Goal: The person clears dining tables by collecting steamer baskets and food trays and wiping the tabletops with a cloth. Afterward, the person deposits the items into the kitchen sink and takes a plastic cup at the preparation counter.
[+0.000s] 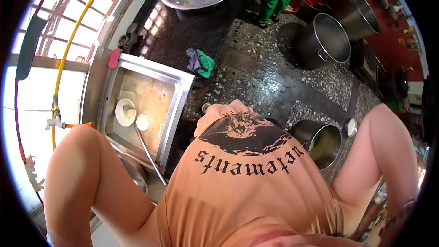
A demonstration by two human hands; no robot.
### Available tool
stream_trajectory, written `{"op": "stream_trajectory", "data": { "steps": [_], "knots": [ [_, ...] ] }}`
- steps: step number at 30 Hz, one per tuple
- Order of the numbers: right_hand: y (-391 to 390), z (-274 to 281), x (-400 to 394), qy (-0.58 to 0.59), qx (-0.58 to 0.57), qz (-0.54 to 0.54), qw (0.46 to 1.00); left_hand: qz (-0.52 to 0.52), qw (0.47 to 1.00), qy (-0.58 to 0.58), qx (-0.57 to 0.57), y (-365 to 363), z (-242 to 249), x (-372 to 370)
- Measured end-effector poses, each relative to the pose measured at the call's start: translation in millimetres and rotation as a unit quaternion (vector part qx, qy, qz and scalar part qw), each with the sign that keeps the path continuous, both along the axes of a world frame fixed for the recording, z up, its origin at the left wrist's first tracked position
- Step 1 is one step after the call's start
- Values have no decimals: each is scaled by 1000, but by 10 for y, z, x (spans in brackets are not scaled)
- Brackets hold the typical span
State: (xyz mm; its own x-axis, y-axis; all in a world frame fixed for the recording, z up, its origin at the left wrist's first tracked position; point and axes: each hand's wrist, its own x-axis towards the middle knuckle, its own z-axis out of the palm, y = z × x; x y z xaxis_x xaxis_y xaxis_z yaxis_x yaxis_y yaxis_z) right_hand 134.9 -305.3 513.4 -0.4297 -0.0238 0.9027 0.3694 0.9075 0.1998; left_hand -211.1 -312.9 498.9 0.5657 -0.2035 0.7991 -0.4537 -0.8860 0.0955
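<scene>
Hose (pixel 73 36), yellow, hanging before a barred window (pixel 36 93) at far left. Next, left arm (pixel 73 169), sharply bent, forearm running down past the lower edge; left hand out of frame, so no telling whether clenched, loose or grasping. Just inward of that elbow, metal sink (pixel 184 91) with murky water, and in it a white bowl (pixel 122 120) cradling a spoon (pixel 129 107). Touching or just beside the bowl, apparently a ladle (pixel 150 153): pale round head in the sink, long handle slanting back across the near rim towards the torso, free end between left upper arm and shirt (pixel 247 192); much nearer the left arm than the right. Raised rim all round, but open room above the water right of the ladle. Beyond, dark surface (pixel 169 36) with a crumpled cloth (pixel 200 62) near the sink's far corner. Farther right, wet floor (pixel 274 82), then a deep pot (pixel 304 132) of yellowish liquid. Far right, right arm (pixel 393 151), equally bent; right hand lost at the shadowed lower edge, grip likewise impossible to tell.
</scene>
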Motion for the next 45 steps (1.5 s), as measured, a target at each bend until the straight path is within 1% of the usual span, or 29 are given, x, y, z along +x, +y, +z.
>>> {"op": "stream_trajectory", "data": {
  "steps": [2, 9, 18, 24, 33, 45],
  "knots": [
    [-41, -20, 2, -14, 4, -19, 1000, -5, 1000, 5, 16, 76, -9, 70],
    [-39, -60, 83, -38, 6, -57, 998, -19, 1000, 14, 10, 286, -192, 227],
    [-15, -126, 159, -47, 18, -84, 995, -26, 999, 19, 28, 403, -337, 362],
    [-36, -177, 191, -61, 37, -88, 994, -32, 997, 17, 62, 421, -420, 405],
    [-52, -125, 197, -66, 49, -83, 993, -28, 995, 22, 97, 337, -350, 419],
    [-146, -40, 161, -57, 55, -76, 994, -9, 994, 39, 102, 115, -291, 388]
  ]
}}
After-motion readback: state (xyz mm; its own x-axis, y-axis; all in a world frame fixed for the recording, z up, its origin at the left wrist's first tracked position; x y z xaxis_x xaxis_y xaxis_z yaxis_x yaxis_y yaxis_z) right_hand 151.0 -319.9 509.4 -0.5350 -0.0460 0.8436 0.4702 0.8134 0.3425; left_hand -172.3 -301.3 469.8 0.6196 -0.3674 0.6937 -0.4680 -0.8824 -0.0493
